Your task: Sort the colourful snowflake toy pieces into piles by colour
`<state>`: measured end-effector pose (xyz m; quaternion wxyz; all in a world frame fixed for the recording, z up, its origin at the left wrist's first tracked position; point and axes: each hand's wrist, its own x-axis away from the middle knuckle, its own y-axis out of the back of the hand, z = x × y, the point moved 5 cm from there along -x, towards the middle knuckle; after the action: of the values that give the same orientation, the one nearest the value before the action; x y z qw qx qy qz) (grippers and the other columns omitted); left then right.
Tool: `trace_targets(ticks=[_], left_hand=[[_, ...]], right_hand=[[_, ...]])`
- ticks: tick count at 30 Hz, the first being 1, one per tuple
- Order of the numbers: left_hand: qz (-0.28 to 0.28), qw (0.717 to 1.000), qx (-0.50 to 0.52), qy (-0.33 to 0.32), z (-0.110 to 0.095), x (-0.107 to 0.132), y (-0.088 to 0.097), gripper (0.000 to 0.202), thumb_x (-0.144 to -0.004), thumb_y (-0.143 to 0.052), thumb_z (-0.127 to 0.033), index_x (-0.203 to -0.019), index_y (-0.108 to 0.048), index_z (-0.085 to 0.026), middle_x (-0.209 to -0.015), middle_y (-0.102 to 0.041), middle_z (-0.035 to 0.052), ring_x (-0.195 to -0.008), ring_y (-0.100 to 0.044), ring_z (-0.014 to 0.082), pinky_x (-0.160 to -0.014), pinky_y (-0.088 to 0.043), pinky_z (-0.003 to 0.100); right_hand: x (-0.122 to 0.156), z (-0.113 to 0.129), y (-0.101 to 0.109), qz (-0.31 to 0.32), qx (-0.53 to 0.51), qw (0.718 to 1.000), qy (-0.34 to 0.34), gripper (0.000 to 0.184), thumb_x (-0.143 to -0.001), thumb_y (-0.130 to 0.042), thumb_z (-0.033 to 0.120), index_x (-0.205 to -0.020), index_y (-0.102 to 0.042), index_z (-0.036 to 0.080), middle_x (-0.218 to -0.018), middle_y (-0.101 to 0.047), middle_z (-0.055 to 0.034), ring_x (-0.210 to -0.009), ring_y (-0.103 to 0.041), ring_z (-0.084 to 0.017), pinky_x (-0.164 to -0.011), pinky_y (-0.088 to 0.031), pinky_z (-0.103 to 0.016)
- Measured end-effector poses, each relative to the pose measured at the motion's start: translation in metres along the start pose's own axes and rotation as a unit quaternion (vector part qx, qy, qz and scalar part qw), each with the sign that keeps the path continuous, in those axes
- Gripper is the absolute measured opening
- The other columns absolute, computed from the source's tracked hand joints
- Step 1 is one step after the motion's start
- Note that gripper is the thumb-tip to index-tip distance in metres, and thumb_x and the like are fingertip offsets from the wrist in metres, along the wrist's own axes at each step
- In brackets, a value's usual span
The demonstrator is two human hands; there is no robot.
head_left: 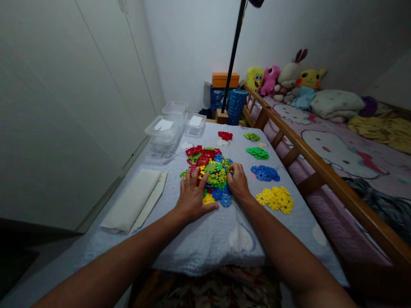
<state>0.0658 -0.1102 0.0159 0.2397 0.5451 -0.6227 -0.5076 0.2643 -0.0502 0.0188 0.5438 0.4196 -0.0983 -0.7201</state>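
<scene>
A mixed pile of plastic snowflake discs point(212, 167), in red, yellow, blue and shades of green, lies mid-table. My left hand point(192, 196) rests against its near left side, fingers spread and thumb stretched out. At the right edge of the pile is my right hand point(238, 183), its fingers curled together; whatever they pinch is hidden. Single-colour heaps lie to the right: yellow discs point(275, 199), blue discs point(265, 173), green discs point(257, 153) and light green discs point(252, 137). A small red heap point(225, 135) sits behind the pile.
Clear plastic containers point(164, 128) stand at the table's back left, some holding white paper. A folded white packet point(133, 199) lies at the left. The wooden bed rail point(308, 156) borders the right side. A black pole point(233, 55) rises behind the table beside a blue foam roller point(237, 107).
</scene>
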Motion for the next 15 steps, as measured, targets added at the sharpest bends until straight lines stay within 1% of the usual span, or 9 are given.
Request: trace_targets(ticks=[2,5,8,10,12,15], left_hand=[[-0.005,1.000,0.002,0.004,0.001,-0.007,-0.001,0.114,-0.063,-0.082,-0.070,-0.157,-0.038,-0.023,-0.169,-0.018,0.0219,-0.156,-0.008,0.0490,-0.121,-0.017,0.070],[-0.008,1.000,0.009,0.009,0.002,-0.020,-0.003,0.113,-0.064,-0.083,-0.069,-0.157,-0.039,-0.024,-0.169,-0.021,0.0204,-0.156,-0.010,0.0482,-0.121,-0.017,0.069],[-0.014,1.000,0.007,0.019,0.004,-0.035,-0.005,0.109,-0.065,-0.083,-0.068,-0.155,-0.041,-0.022,-0.167,-0.023,0.0223,-0.155,-0.014,0.0479,-0.120,-0.019,0.070],[-0.022,1.000,0.008,0.019,0.007,-0.046,-0.005,0.106,-0.067,-0.082,-0.066,-0.155,-0.041,-0.023,-0.167,-0.026,0.0215,-0.155,-0.016,0.0467,-0.120,-0.020,0.069],[-0.020,1.000,0.007,0.017,0.010,-0.055,-0.007,0.107,-0.066,-0.082,-0.067,-0.154,-0.042,-0.021,-0.166,-0.027,0.0219,-0.154,-0.018,0.0468,-0.121,-0.021,0.067],[-0.020,1.000,0.006,0.007,0.013,-0.065,-0.008,0.106,-0.068,-0.080,-0.069,-0.155,-0.042,-0.021,-0.164,-0.033,0.0209,-0.153,-0.022,0.0449,-0.121,-0.022,0.066]], right_hand=[[0.000,-0.001,0.000,0.003,-0.004,1.000,-0.002,0.020,-0.074,-0.046,0.010,-0.086,-0.047,0.025,-0.095,-0.056,-0.0070,-0.100,-0.054,-0.025,-0.093,-0.046,-0.039],[-0.001,-0.003,0.001,0.006,-0.011,1.000,-0.003,0.020,-0.073,-0.046,0.010,-0.086,-0.047,0.025,-0.095,-0.057,-0.0073,-0.099,-0.055,-0.025,-0.093,-0.047,-0.040],[-0.003,-0.004,0.002,0.004,-0.026,1.000,-0.004,0.020,-0.073,-0.046,0.010,-0.087,-0.048,0.025,-0.097,-0.058,-0.0079,-0.100,-0.056,-0.025,-0.094,-0.047,-0.041],[-0.004,-0.006,0.003,-0.001,-0.041,0.999,-0.004,0.020,-0.073,-0.047,0.011,-0.087,-0.049,0.025,-0.097,-0.059,-0.0081,-0.102,-0.056,-0.026,-0.096,-0.048,-0.041],[-0.005,-0.008,0.003,-0.009,-0.056,0.998,-0.005,0.019,-0.073,-0.048,0.011,-0.087,-0.049,0.025,-0.097,-0.059,-0.0079,-0.104,-0.057,-0.025,-0.097,-0.048,-0.042],[-0.006,-0.013,0.004,-0.014,-0.071,0.997,-0.012,0.019,-0.072,-0.049,0.012,-0.086,-0.050,0.025,-0.098,-0.059,-0.0076,-0.105,-0.057,-0.025,-0.095,-0.050,-0.041]])
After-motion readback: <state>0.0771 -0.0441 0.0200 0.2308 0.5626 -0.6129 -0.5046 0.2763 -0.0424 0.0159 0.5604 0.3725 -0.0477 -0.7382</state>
